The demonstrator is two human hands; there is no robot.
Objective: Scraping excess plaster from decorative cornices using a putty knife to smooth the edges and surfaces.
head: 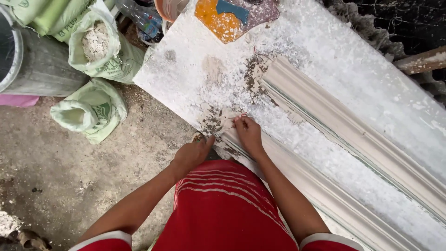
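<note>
At frame centre, the right hand (248, 132) pinches its fingertips on the near end of the long white moulded plaster cornice strip (325, 195), which runs to lower right; the left hand (193, 153) is closed just beside, grip unclear

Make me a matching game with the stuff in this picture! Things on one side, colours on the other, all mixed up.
Things:
1. open sack
2. shirt
3. moulding strip
4. patch at the slab's top edge

Colours:
A. red with pale stripes
B. orange and blue
C. light green
D. off-white

Pairs: 1-C, 2-A, 3-D, 4-B
</note>
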